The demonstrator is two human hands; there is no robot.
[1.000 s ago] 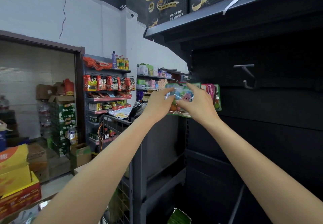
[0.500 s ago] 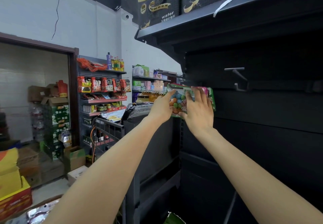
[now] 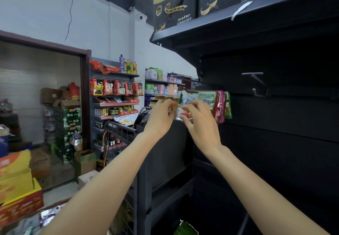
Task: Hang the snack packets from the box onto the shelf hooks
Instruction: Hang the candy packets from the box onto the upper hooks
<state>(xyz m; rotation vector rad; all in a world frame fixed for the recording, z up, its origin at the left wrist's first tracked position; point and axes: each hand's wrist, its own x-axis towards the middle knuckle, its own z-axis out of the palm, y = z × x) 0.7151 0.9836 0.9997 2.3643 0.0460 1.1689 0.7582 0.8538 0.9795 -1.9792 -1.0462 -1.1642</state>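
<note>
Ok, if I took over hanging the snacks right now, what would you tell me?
Left hand and right hand: both have curled fingers at the front snack packet; the grip is blurred, so check it.
That packet sits in front of other hung packets, at the dark shelf's left end.
Whether its hole is on the hook is hidden.
The empty hook further right has nothing on it.
Left: seat this packet, then fetch more. The box isn't clearly visible.
</note>
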